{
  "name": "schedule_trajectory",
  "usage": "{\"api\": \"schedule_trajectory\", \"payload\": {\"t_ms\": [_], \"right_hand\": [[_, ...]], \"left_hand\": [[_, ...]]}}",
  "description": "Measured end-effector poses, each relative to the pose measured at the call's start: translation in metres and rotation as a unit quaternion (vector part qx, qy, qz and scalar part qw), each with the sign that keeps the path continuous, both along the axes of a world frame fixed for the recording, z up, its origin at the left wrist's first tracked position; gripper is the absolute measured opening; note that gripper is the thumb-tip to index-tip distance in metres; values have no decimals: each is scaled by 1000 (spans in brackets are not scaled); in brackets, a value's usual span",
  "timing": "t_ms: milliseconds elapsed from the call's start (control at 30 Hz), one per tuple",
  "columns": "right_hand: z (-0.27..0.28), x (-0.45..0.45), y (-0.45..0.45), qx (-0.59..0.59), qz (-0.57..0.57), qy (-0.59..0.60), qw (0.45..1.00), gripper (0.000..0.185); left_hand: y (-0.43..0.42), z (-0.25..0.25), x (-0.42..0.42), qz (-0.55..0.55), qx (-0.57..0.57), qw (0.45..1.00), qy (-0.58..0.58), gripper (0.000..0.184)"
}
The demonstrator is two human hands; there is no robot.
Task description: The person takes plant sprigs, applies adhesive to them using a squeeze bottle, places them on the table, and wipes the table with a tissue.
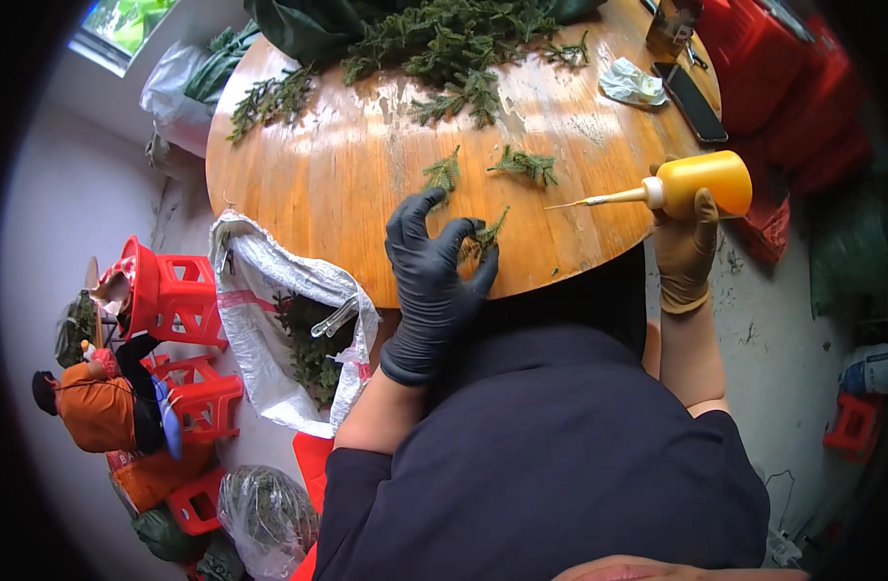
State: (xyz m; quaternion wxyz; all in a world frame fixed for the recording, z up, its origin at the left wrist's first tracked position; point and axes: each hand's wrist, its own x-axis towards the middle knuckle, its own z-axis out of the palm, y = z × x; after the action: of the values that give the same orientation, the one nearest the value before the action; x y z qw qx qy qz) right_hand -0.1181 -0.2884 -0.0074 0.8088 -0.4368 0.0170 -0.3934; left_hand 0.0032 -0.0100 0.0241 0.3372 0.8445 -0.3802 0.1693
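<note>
My left hand (434, 271), in a black glove, holds a small green sprig (484, 237) between thumb and fingers at the front edge of the round wooden table (337, 194). Just beyond its fingers lies another sprig (443, 172), and a third sprig (524, 166) rests to the right of that one. My right hand (686, 252), in a tan glove, grips a yellow squeeze bottle (705, 184) tilted on its side. The bottle's long thin nozzle points left over the tabletop, apart from the sprigs.
Piled branches (444, 44) cover the table's far side. A phone (691, 102) and crumpled wrapper (633, 83) lie at the right. An open white sack (260, 358) of greenery hangs at the left edge. Farther left, a person in orange (97, 407) sits near red stools (187, 300).
</note>
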Motion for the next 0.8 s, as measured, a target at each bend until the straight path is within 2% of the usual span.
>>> {"api": "schedule_trajectory", "payload": {"t_ms": [67, 100, 167, 267, 300, 400, 533, 600, 667, 733, 800], "right_hand": [[6, 18, -4, 69, 49, -61, 995, 40], [2, 25, -11, 86, 75, -70, 991, 41], [-8, 35, -20, 120, 103, -88, 984, 43], [-24, 43, -40, 190, 145, -111, 965, 50], [-25, 43, -43, 191, 140, -108, 966, 51], [-27, 43, -49, 194, 140, -107, 965, 52], [-30, 42, -49, 203, 102, -117, 967, 54], [-33, 43, -50, 216, 117, -122, 962, 48], [-22, 41, -38, 231, 129, -138, 954, 44], [-25, 41, -37, 252, 158, -153, 942, 43], [-9, 34, -26, 233, 128, -142, 953, 45]], "left_hand": [[-5, 6, 15, 65, 30, 995, -75, 30], [-7, -3, 25, 73, 42, 995, -48, 37], [-14, -15, 41, 96, 45, 994, -31, 39], [-16, -1, 52, 74, 76, 993, 56, 40], [-15, -9, 53, 74, 40, 996, -3, 34], [-2, -12, 51, 50, -24, 998, 5, 31], [71, 37, 44, 105, -82, 990, -55, 27], [122, 60, 42, 186, -38, 981, -40, 33], [166, 68, 44, 251, 87, 964, 33, 40], [194, 53, 54, 298, 227, 926, -45, 52], [158, 71, 45, 251, 210, 941, -89, 61]]}}
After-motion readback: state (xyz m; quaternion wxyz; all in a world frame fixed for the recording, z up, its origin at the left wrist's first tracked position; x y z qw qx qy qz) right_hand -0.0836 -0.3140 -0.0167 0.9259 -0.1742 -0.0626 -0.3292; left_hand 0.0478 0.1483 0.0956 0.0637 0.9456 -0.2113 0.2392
